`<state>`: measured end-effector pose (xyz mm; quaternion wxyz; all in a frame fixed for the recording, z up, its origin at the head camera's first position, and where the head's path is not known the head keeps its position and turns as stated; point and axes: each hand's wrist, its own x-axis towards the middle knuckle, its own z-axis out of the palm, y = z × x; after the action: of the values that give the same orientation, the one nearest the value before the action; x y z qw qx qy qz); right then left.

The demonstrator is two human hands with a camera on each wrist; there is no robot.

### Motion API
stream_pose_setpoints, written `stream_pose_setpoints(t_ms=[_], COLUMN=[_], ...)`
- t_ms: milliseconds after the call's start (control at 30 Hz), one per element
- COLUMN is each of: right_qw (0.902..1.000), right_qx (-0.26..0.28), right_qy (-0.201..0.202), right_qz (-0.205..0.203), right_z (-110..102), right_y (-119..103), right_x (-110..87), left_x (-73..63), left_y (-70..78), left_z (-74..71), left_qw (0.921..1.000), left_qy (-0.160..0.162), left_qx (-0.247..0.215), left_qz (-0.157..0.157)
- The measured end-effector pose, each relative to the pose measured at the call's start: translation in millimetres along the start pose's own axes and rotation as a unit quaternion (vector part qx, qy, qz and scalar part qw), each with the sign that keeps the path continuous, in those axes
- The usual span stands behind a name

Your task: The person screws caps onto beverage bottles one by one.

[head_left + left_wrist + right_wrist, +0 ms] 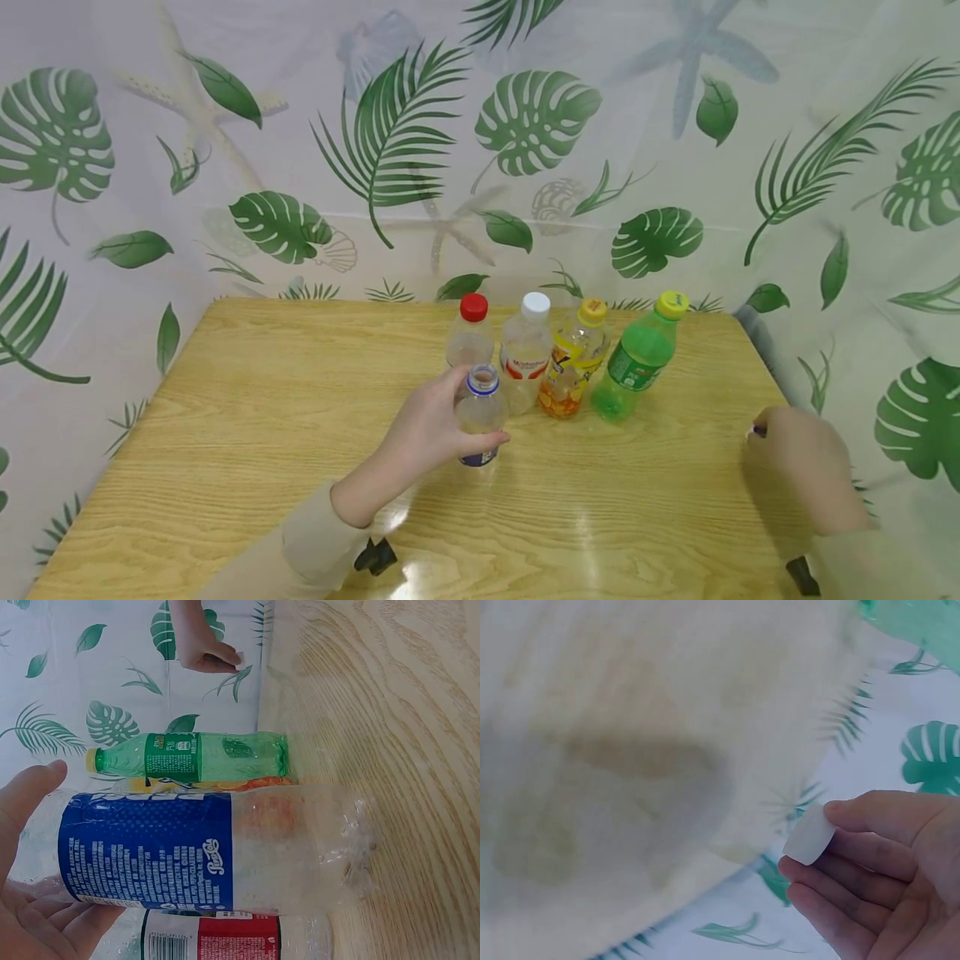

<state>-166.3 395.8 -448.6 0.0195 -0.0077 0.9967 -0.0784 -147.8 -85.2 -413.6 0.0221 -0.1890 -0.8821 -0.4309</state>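
Observation:
My left hand (pixel 429 423) grips a clear plastic bottle (pixel 480 410) around its upper part. Its mouth is uncapped, with a blue ring at the neck, and a dark blue label (pixel 150 851) shows in the left wrist view. The bottle is upright, its base at the tabletop. Out at the right end of the table, my right hand (pixel 806 462) pinches a small white bottle cap (pixel 810 834) between thumb and fingers. Just behind the gripped bottle stands a red-capped clear bottle (pixel 471 337), partly hidden by it and the left hand.
To the right of these, in a row, stand a white-capped bottle (pixel 527 342), a yellow-capped bottle with an orange-patterned base (pixel 573 362) and a green bottle (pixel 641 354) with a yellow cap. The wooden table (pixel 262 400) meets leaf-printed cloth (pixel 570 92) at its back and sides.

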Motion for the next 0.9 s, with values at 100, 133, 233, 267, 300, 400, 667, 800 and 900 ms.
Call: stream_pose_setpoints(t_ms=[100,133,233,267,300,400,667,800,900], right_qw=[0.9999,0.9999,0.9996,0.9995,0.9993,0.9987,0.9935,0.9903,0.9875], right_qx=[-0.006,-0.006,-0.010,-0.011,-0.012,-0.019,-0.007,-0.014,-0.021], right_qy=[0.006,0.011,0.023,0.027,0.031,0.042,0.109,0.133,0.151], right_qz=[-0.010,-0.011,-0.015,-0.015,-0.016,-0.018,-0.032,-0.037,-0.041], right_z=[-13.5,-17.2,-29.4,-32.5,-36.0,-46.6,-74.0,-88.5,-97.8], right_y=[-8.6,-11.7,-18.5,-20.3,-21.6,-26.4,-47.7,-59.9,-70.0], right_x=[-0.4,-0.8,-0.2,0.2,0.7,2.0,1.1,0.5,-1.7], left_x=[-0.1,-0.1,0.0,0.0,-0.1,-0.2,0.6,0.8,0.6], left_y=[-0.2,-0.2,-0.2,-0.2,-0.1,-0.2,0.7,1.0,0.9], left_z=[0.1,0.2,0.2,0.2,0.1,0.2,-0.6,-0.6,-0.3], left_qw=[1.0000,1.0000,1.0000,1.0000,1.0000,1.0000,0.9998,0.9997,0.9998], left_qy=[0.000,0.000,0.000,0.000,-0.001,-0.001,0.003,0.003,0.001], left_qx=[-0.001,-0.001,0.001,0.002,0.002,0.002,0.017,0.023,0.021], left_qz=[-0.001,-0.002,-0.004,-0.004,-0.004,-0.005,0.002,0.001,-0.005])
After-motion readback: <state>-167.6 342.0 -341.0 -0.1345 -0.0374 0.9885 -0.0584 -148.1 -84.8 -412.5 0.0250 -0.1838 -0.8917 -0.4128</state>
